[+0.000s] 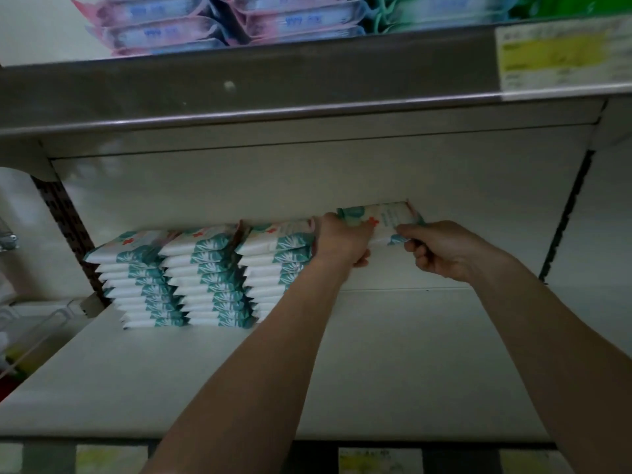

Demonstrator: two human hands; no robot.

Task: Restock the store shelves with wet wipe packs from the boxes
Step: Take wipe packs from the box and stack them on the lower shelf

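**Pack held at the rear of the shelf, both hands engaged**

Nearest the camera, the shelf [376, 364] presents a bare white deck along its front and right side. Both forearms reach across it towards the back.

The left hand [342, 242] grips the left end of one wet wipe pack [384, 217], fingers curled over it. The right hand [441, 251] pinches the pack's lower right edge, fingers bent. The pack sits raised near the back panel [307, 186], just right of the three stacks [205, 275], at about the level of their tops. Whether anything lies under it is hidden by the hands.

Orientation: the long axis runs left to right, roughly parallel to the shelf front, with the printed face tipped towards the camera.

Handling assessment: a soft film pouch, judged light, pliable and somewhat slick. It is likely to sag if held by one corner. A hold at both short ends, as here, suits it best, keeping it flat for placing. Squeezing the middle risks creasing.

Beyond, the upper shelf carries pink and blue packs [154, 32].
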